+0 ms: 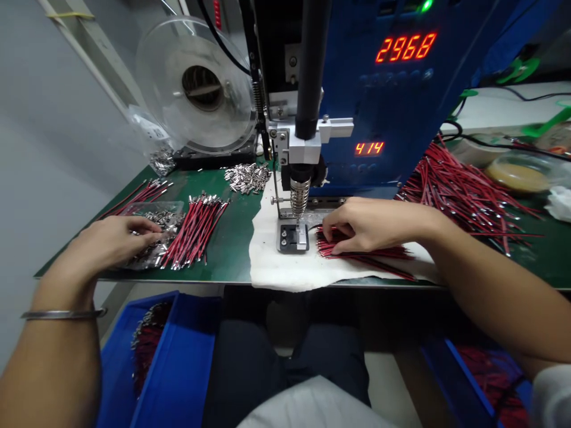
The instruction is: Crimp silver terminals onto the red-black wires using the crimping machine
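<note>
1. Evidently, two red displays [405, 47] glow on one blue machine [388, 107]: "2968" above, "414" below
2. One label [157, 133], on a bag far left, is too small to read
3. Hands apart: left hand [120, 235] at a bag of metal pieces [172, 221]; right hand [368, 223] curled over red wires [325, 247] on white paper [276, 267]; cannot tell what either pinches
4. One clear reel [160, 77] stands far left

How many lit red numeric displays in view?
2, both on the blue machine's front: the upper display reads 2968; the lower display, above the right hand, reads 414. The machine's top is cut off, so more may be hidden.
</note>
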`<action>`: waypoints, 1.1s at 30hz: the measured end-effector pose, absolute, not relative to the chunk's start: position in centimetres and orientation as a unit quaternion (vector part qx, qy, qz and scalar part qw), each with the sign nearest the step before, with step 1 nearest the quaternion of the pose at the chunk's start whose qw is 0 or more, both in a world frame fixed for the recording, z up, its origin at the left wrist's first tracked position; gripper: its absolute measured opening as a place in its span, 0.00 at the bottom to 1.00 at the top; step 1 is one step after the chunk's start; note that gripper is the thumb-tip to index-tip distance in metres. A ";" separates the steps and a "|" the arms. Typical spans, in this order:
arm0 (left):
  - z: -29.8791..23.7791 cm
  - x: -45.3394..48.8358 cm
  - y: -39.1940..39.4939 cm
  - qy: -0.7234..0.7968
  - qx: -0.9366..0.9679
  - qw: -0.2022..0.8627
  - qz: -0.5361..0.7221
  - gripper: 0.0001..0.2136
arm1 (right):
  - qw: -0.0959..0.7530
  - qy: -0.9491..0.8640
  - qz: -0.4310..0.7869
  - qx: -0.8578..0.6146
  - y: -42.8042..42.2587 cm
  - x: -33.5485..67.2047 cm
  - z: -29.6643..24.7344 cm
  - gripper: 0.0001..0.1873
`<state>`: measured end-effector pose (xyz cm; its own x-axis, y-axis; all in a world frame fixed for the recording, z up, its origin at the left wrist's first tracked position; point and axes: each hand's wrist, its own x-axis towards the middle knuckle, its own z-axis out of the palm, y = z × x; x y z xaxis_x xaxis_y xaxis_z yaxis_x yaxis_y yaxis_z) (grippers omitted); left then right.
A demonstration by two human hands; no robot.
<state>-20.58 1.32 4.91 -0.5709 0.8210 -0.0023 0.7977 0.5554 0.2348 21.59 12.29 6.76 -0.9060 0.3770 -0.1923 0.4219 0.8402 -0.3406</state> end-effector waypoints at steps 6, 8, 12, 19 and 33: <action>4.6 -20.8 1.6 0.875 0.470 0.063 0.101 0.11 | 0.046 0.961 -0.181 0.202 12.4 21.3 6.7 0.08; 4.6 -20.6 1.5 0.876 0.471 0.055 0.088 0.14 | 0.052 0.959 -0.182 0.211 12.4 21.4 7.0 0.09; 5.2 -19.9 1.3 0.883 0.465 0.037 0.055 0.16 | 0.131 0.940 -0.176 0.261 11.7 22.5 8.2 0.13; 6.1 -18.5 0.7 0.891 0.452 0.014 -0.033 0.21 | 0.184 0.926 -0.025 0.329 9.2 23.8 8.5 0.11; 4.7 -20.1 0.5 0.877 0.476 -0.016 0.067 0.16 | 0.122 0.940 0.019 0.318 8.9 23.6 7.5 0.10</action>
